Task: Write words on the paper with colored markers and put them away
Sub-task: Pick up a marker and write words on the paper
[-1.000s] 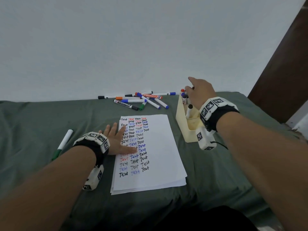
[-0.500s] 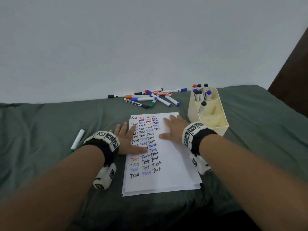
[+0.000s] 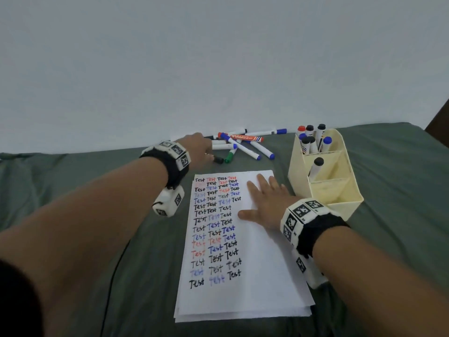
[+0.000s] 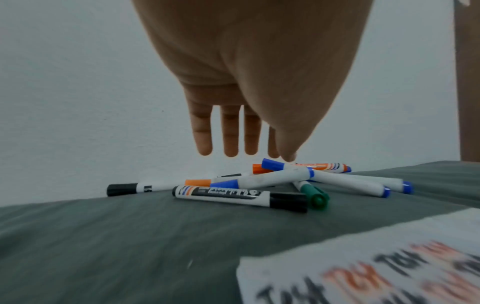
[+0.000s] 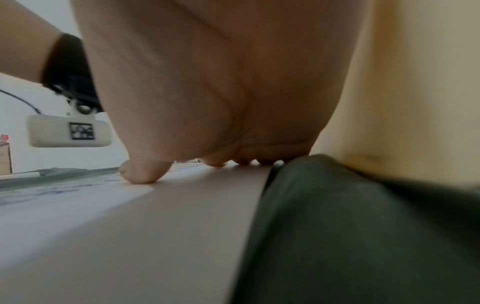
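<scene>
A stack of white paper (image 3: 257, 276) covered with rows of "Test" in black, blue and red lies on the green cloth (image 3: 85, 190). My right hand (image 3: 264, 200) rests flat on its upper right part, fingers straight. Several loose markers (image 3: 243, 147) lie in a heap near the wall. My left hand (image 3: 201, 148) hovers over the heap with straight fingers (image 4: 230, 133) just above a black-capped marker (image 4: 239, 197) and a blue-capped one (image 4: 262, 180), holding nothing. A cream holder (image 3: 340, 186) to the right carries several upright markers.
The pale wall (image 3: 218, 57) rises right behind the marker heap. The holder's front compartments stand beside my right wrist. A green marker (image 4: 313, 193) lies at the near edge of the heap. A dark panel (image 3: 439, 122) shows at the far right.
My left hand has left the paper and reached forward over the marker heap. My right hand came back from the holder and now lies flat on the paper.
</scene>
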`<state>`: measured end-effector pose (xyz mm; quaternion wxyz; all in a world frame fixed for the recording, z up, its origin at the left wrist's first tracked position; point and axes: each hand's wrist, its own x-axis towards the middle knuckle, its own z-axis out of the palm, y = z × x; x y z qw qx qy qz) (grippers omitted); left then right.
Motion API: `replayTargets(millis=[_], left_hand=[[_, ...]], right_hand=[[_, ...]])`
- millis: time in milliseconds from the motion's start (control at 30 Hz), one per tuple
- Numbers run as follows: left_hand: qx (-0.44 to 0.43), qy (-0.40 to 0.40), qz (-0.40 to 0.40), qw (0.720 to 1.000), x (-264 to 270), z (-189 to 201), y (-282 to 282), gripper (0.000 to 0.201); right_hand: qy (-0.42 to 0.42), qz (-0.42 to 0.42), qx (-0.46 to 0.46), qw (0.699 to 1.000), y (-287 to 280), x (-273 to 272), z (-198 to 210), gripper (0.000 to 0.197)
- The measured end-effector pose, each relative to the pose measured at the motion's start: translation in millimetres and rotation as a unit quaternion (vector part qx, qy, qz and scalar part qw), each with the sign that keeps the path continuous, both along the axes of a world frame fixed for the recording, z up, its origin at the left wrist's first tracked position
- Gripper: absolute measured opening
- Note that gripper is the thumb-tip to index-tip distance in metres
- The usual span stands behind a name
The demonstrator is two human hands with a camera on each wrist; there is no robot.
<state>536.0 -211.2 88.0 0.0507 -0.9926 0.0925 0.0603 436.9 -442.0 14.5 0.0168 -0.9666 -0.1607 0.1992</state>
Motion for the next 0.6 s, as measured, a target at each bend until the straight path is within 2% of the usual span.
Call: replayTargets(millis=[33, 233, 400, 600], left_hand=[[-0.002, -0.006, -0.011, 1.000, 12, 2, -4, 0.025], [0.002, -0.017, -0.075, 0.997, 60, -3, -24, 0.030], [-0.024, -0.058, -0.077, 0.995, 83, -17, -33, 0.033], [-0.018, -0.077, -0.073, 0.994, 97, -28, -37, 0.021]], right_hand=[[0.008, -0.001, 0.004, 1.000, -1, 0, 1, 0.101], [0.034, -0.005, 0.012, 0.999, -1, -2, 5, 0.102], [0.046, -0.011, 0.021, 0.999, -1, -3, 8, 0.103], [0.056, -0.016, 0.026, 0.998, 0, -3, 8, 0.103]])
